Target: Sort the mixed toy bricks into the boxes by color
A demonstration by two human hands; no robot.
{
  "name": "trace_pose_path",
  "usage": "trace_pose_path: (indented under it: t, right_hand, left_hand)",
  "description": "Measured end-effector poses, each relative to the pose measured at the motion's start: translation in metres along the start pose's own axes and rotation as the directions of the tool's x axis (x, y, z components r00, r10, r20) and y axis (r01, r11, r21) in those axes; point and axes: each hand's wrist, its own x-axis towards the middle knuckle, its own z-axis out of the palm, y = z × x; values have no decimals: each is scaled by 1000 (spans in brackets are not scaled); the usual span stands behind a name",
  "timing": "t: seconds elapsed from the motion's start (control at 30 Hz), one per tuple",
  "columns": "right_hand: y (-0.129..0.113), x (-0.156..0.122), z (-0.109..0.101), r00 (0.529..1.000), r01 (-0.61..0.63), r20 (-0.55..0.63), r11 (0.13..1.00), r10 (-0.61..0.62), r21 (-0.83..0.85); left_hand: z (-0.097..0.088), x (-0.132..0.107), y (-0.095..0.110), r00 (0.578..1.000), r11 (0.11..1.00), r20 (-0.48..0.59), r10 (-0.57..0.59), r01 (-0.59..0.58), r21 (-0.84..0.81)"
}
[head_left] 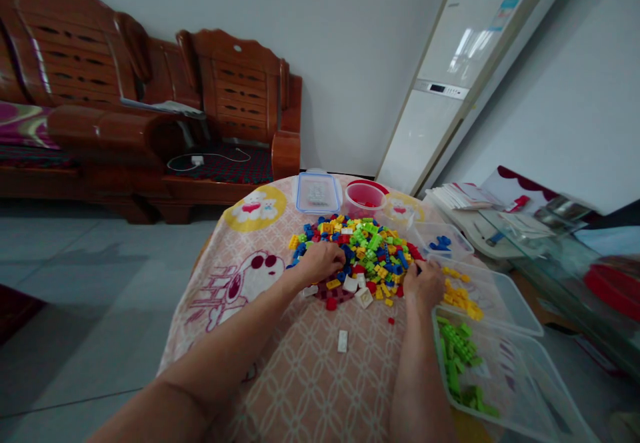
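A heap of mixed toy building bricks point(373, 243) in blue, yellow, green, red and white covers the middle of the round table. My left hand point(323, 261) reaches into its left side, fingers curled down among blue bricks; what they pinch is hidden. At the heap's right edge is my right hand point(424, 283), its fingers bent together near a dark blue piece, and I cannot make out what they hold. A white brick point(343, 341) and a small red piece point(391, 321) lie apart on the patterned tablecloth point(320, 390).
On the right stand clear boxes: one with green bricks point(457, 353), one with yellow bricks point(461, 298), one with blue bricks point(440, 243). Behind the heap are a blue-rimmed box point(319, 193) and a pink tub point(366, 196) with red pieces. A glass table point(545, 250) adjoins at right.
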Motion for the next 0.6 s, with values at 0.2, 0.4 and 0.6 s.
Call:
trace_pose_path:
  t: [0.2, 0.4, 0.6]
  right_hand:
    - [1, 0, 0, 999, 46, -19, 999, -46, -5]
    - [1, -1, 0, 999, 34, -28, 999, -34, 4]
    - [-1, -1, -1, 1000, 14, -17, 1000, -14, 18]
  left_hand:
    - [-1, -2, 7, 996, 979, 80, 32, -48, 199]
    - [-12, -7, 3, 1000, 979, 25, 13, -18, 201]
    - [-22, -8, -7, 997, 994, 17, 72, -73, 82]
